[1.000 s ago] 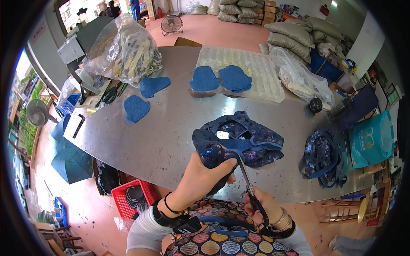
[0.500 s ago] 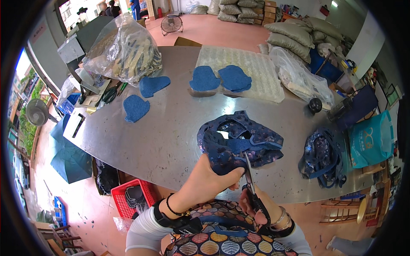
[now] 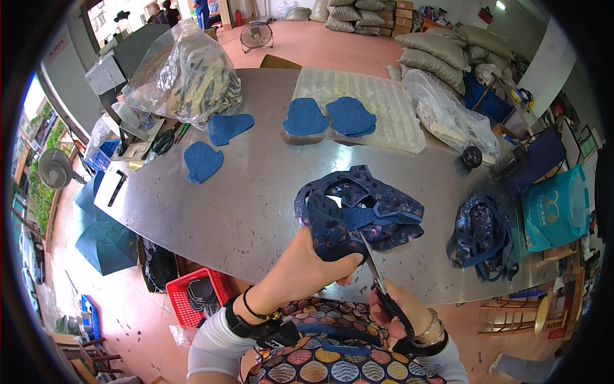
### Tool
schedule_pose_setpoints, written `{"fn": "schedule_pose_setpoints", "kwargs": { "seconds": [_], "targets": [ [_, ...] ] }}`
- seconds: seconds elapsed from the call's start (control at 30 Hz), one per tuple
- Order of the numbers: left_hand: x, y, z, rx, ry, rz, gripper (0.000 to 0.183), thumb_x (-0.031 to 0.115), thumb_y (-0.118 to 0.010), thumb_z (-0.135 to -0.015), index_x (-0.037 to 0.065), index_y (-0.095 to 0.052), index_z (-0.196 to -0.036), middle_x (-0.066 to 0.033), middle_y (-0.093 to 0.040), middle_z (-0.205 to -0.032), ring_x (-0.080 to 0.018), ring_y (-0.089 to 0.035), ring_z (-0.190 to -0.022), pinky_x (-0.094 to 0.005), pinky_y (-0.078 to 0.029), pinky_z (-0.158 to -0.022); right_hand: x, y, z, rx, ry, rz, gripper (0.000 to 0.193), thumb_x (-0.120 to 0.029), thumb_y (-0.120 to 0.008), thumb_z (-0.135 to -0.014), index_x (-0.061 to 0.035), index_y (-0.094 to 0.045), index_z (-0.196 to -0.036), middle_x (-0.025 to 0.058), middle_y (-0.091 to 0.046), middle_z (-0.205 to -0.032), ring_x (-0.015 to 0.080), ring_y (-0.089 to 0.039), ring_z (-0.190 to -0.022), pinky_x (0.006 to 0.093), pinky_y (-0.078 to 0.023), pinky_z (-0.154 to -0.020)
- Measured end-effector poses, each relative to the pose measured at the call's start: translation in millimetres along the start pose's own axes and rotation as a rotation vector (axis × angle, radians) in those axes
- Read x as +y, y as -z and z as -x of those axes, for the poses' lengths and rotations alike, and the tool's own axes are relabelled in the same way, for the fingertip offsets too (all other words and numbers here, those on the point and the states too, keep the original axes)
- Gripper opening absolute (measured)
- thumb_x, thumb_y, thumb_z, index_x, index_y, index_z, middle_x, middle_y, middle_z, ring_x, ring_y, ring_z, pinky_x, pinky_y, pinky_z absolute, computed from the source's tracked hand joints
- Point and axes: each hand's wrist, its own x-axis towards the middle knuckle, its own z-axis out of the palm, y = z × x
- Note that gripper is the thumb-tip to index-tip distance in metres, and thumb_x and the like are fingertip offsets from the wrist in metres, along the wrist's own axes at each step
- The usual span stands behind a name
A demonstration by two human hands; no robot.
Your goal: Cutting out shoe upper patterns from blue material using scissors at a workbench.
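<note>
Scissors (image 3: 380, 283) more aslant; lettered teal bag (image 3: 556, 210)

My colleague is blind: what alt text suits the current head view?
A person's left hand grips dark-blue patterned fabric on a metal table while the right hand holds scissors, blades at the fabric's near edge. Blue pieces lie farther back, a similar bundle to the right.

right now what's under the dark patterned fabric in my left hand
Around the dark patterned fabric, the metal table is visible. Whatever lies directly beneath the cloth is covered, and some fingers of the left hand are hidden too.
</note>
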Motion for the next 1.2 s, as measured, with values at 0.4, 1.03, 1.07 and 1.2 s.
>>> {"fn": "schedule_pose_setpoints", "kwargs": {
  "seconds": [0.4, 1.03, 1.07, 1.2],
  "targets": [
    [7.7, 9.2, -3.0, -0.064, 0.017, -0.173, 0.016, 0.009, -0.064, -0.073, -0.005, -0.057, -0.076, -0.0056, -0.059, -0.063, -0.0092, -0.056, -0.054, -0.0237, -0.045, -0.052, -11.4, 8.4, 10.9, 0.01, -0.061, 0.025, 0.085, -0.069, -0.068, -0.04, -0.0053, -0.043, -0.09, 0.0001, -0.053, -0.061, 0.0112, -0.051, -0.056, 0.023, -0.041, -0.053],
    [12.8, 21.5, -3.5, -0.1, -0.108, -0.357, 0.026, 0.01, -0.063, -0.074, -0.005, -0.051, -0.091, -0.0065, -0.059, -0.07, -0.0087, -0.053, -0.059, -0.0259, -0.045, -0.056, -12.1, 19.7, 17.5, -0.042, -0.163, 0.022, 0.057, -0.033, -0.082, -0.054, -0.0061, -0.046, -0.087, 0.0007, -0.055, -0.064, 0.0121, -0.052, -0.059, 0.0231, -0.041, -0.056],
    [7.3, 22.8, -5.6, -0.094, -0.171, -0.352, 0.028, 0.01, -0.063, -0.074, -0.005, -0.051, -0.094, -0.0064, -0.059, -0.071, -0.0086, -0.053, -0.059, -0.026, -0.045, -0.057, -13.7, 20.0, 18.0, -0.052, -0.147, 0.034, 0.055, -0.032, -0.081, -0.055, -0.0059, -0.046, -0.088, 0.0009, -0.055, -0.065, 0.0121, -0.052, -0.059, 0.0232, -0.041, -0.056],
    [8.7, 22.5, -6.2, -0.106, -0.149, -0.269, 0.037, 0.007, -0.065, -0.071, -0.005, -0.048, -0.101, -0.0061, -0.059, -0.077, -0.0081, -0.053, -0.061, -0.025, -0.045, -0.057, -16.9, 20.6, 18.4, -0.048, -0.171, 0.112, 0.051, -0.026, -0.081, -0.057, -0.0055, -0.046, -0.089, 0.0012, -0.056, -0.065, 0.011, -0.053, -0.06, 0.0234, -0.042, -0.057]
  ]
}}
